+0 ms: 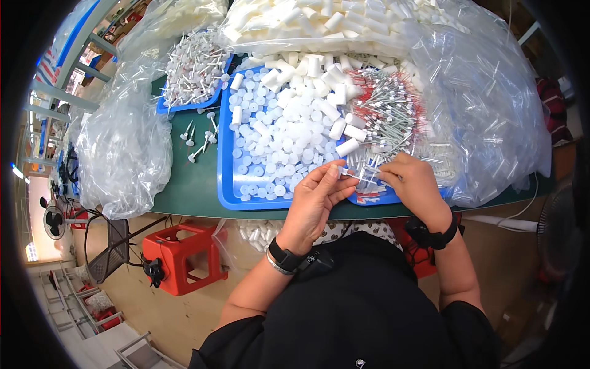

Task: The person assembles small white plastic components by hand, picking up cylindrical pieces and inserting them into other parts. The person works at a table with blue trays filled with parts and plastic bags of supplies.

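Observation:
Over the front edge of the blue trays, my left hand [312, 206] pinches a thin-stemmed white piece [348, 173] between thumb and fingers. Its stem points toward my right hand [415, 184], whose fingertips are closed together close by. What the right fingers hold is too small to make out. Behind the left hand lies a blue tray [222, 184] heaped with translucent white discs [289, 138] and white cylinders [347, 147]. Beyond the right hand is a pile of thin metal-coloured stems with red ends [393, 114].
A small blue tray [178, 109] of stemmed white pieces stands back left, with several loose ones [196, 144] on the green table [184, 175]. Clear plastic bags [126, 157] flank the trays; a big bag of white cylinders [319, 27] lies behind. A red stool [178, 261] stands lower left.

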### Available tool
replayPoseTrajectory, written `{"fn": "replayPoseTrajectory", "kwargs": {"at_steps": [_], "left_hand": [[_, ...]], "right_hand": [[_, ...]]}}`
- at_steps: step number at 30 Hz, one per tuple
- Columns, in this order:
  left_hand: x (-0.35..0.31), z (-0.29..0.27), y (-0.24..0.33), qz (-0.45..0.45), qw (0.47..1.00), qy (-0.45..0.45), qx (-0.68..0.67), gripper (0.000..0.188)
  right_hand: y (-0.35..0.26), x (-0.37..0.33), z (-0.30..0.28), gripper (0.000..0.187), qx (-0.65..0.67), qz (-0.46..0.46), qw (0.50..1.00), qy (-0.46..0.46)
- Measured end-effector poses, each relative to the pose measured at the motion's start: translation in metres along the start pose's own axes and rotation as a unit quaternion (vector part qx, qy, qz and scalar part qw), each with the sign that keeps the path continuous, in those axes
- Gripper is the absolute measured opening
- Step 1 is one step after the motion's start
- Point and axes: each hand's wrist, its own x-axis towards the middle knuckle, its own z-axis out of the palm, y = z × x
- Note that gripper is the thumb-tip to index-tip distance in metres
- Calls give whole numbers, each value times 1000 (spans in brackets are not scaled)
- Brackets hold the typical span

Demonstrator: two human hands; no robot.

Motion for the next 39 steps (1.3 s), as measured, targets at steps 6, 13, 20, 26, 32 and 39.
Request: {"fn": "replayPoseTrajectory", "kwargs": {"at_steps": [6, 13, 20, 26, 32, 39], "left_hand": [[0, 4, 6, 26, 999, 12, -36, 32], [3, 2, 3, 35, 998, 19, -38, 31], [3, 0, 2, 41, 998, 32, -30, 30], [-2, 5, -4, 28, 999, -8, 22, 36], [-4, 1, -2, 24, 996, -51, 66, 37], [-7, -24, 40, 171, 977, 36, 124, 31]], "right_hand": [[-17, -3, -14, 10, 96, 0, 995, 1], [-22, -6, -15, 8, 104, -12, 995, 5], [-24, -7, -13, 8, 106, -17, 994, 13], [-29, -6, -6, 8, 134, -26, 991, 17], [-29, -4, 2, 19, 405, 169, 886, -148], [-35, 9, 11, 16, 212, 9, 976, -52]]}}
